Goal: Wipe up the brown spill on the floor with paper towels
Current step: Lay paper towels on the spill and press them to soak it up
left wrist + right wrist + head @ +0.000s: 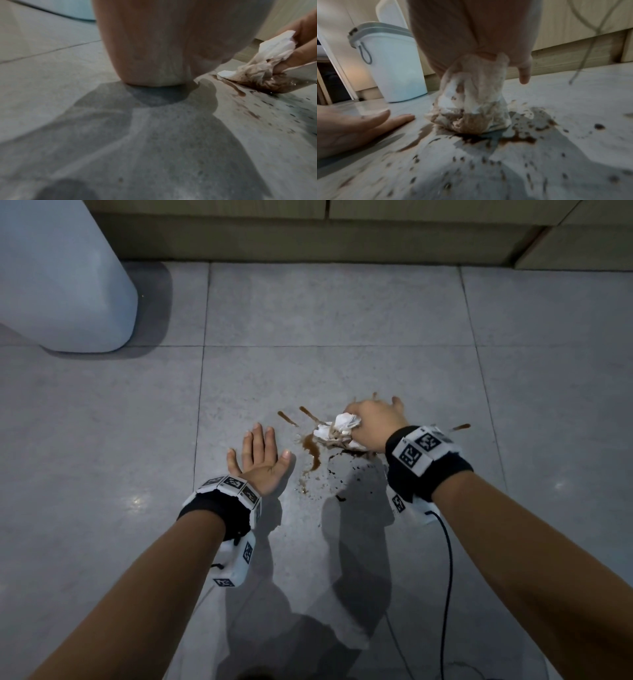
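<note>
The spill [311,451] is seen on the grey tiled floor [342,309], just right of the middle of the head view. It is made up of a dark pool, thin streaks running out toward 10 and 11 o'clock, and a scatter of small drops trailing toward 6 o'clock. One more streak is seen at 3 o'clock, past the right wristband [426,460].

A crumpled wad of paper towels [339,428] is pressed down onto the pool at its 1 o'clock side. The wad is white on top and soaked brown at the bottom, where it touches the floor. It is gripped by the right hand [375,419], whose fingers are curled around its upper part; in the right wrist view one finger [524,73] is seen sticking out clear of the paper.

The left hand [262,458] is laid flat on the floor at 9 o'clock from the spill, just beside it. Its fingers are straight and slightly spread, its thumb is pointed toward the pool, and nothing is held.

A white bin [58,275] is stood at 10 o'clock, well apart from the spill, with a grey rim and a loop handle shown in the right wrist view. Wooden cabinets [342,231] are run along the far edge at 12 o'clock. A black cable [448,559] is trailed from the right wrist toward 6 o'clock.
</note>
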`<action>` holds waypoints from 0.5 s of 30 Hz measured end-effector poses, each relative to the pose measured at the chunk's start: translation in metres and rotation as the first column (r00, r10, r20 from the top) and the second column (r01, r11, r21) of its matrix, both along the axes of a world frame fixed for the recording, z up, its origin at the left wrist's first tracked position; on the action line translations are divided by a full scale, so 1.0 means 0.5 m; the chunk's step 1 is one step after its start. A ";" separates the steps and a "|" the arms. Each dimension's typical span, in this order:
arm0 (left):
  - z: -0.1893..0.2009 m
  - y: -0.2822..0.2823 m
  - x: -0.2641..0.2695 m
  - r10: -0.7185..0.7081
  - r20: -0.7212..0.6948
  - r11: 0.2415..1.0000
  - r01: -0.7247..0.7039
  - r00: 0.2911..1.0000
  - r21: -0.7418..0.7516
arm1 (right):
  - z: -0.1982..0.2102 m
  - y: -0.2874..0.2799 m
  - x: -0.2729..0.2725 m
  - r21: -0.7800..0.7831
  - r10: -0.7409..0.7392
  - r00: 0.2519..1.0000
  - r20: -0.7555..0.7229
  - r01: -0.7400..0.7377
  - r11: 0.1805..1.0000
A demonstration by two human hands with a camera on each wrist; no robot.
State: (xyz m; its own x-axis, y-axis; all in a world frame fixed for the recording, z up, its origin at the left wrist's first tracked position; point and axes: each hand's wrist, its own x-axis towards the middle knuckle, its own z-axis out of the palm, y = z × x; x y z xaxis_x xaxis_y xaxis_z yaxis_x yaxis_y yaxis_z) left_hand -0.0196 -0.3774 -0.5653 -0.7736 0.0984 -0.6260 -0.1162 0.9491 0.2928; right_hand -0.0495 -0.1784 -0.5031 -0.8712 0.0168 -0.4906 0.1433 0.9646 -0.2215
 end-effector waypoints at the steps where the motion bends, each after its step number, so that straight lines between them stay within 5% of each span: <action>1: 0.000 0.001 0.001 0.007 -0.013 1.000 -0.007 1.000 0.004 | -0.001 -0.003 0.011 -0.005 0.001 0.999 -0.034 -0.002 1.000; 11: -0.062 0.006 0.013 0.097 -0.168 0.995 -0.097 0.981 0.009 | -0.031 -0.064 0.104 -0.234 -0.071 0.919 -0.388 -0.024 0.972; 15: -0.038 0.004 0.009 0.067 -0.081 0.997 -0.065 0.994 0.027 | -0.050 -0.089 0.123 -0.115 0.044 0.958 -0.283 -0.079 0.990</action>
